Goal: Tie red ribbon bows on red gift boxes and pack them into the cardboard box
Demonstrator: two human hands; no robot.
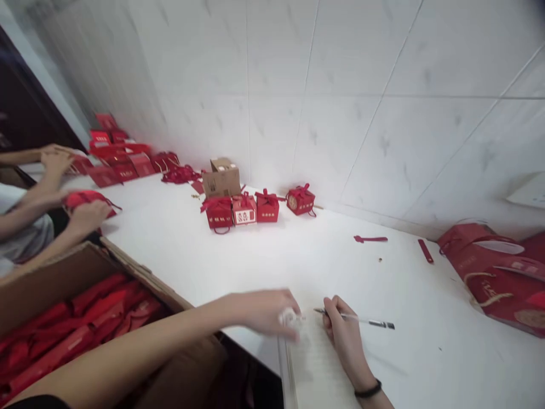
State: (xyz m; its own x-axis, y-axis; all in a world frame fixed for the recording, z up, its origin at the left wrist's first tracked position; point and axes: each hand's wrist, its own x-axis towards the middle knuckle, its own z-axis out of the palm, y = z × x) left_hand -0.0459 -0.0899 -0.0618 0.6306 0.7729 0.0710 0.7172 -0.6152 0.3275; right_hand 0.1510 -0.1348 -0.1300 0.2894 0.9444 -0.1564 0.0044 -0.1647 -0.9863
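My right hand (343,329) grips a pen (370,322) with a clear barrel and black end, its tip pointing left over the page. Beneath lies an open book (317,369) at the table's front edge, its page bearing faint lines too blurred to read. My left hand (268,311), smeared by motion, hovers at the book's upper left edge. Between its thumb and fingers is a small, whitish, crumpled-looking thing (292,319), its kind unclear. Several red gift boxes with ribbon bows (267,205) stand farther back on the white table (179,238).
A carton (145,278) of red packages stands at the left front. Beyond it, another person's hands (87,213) handle a red bag (85,199). A small cardboard box (221,179) and red ribbons (181,174) sit near the wall; red bags (494,272) lie at right.
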